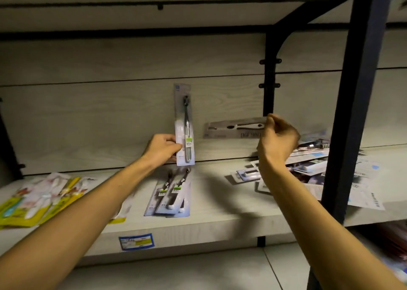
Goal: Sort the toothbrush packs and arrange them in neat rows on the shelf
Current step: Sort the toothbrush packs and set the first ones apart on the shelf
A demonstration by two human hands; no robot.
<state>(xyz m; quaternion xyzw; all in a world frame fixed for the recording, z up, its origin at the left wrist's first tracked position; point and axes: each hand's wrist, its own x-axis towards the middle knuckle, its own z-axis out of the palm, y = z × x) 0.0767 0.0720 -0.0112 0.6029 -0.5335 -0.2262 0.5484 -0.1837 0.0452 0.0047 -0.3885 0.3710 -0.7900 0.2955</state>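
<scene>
Head view: an upright grey toothbrush pack (184,126) is held by the left hand (161,149), pinched at its lower edge, just above two like packs (170,193) laid flat on the shelf (220,219). A second pack (234,127) is held sideways by the right hand (277,138), gripped at one end. These packs are judged to be light, thin and a bit bendy, with slippery plastic fronts, so they are best held by the card edge. A messy heap of packs (330,168) is partly hidden behind the dark shelf post (352,113). Yellow packs (37,198) are cut off at the left. Printed words are too blurry to be read.
</scene>
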